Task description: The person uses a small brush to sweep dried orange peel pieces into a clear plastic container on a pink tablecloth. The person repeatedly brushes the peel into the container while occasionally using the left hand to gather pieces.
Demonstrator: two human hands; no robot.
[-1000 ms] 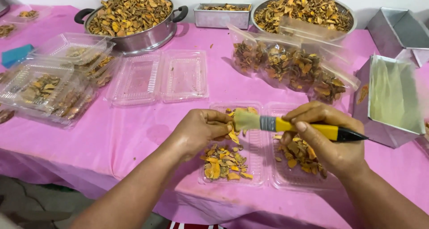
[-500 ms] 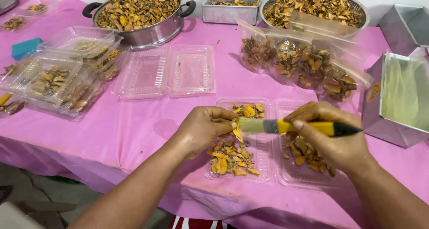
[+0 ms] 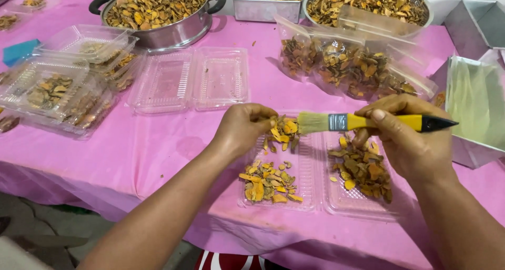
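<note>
a yellow-handled paintbrush (image 3: 368, 122) is gripped in the right hand (image 3: 407, 138), its pale bristles pointed at a cluster of orange-yellow dried slices (image 3: 283, 129) pinched in the curled fingers of the left hand (image 3: 243, 129). both hands are held just above an open clear plastic clamshell tray (image 3: 315, 201), where more dried slices are heaped in each half. an empty clamshell (image 3: 192, 80) lies open farther back on the pink tablecloth (image 3: 158, 154), near a steel pot (image 3: 158, 12) filled with slices.
</note>
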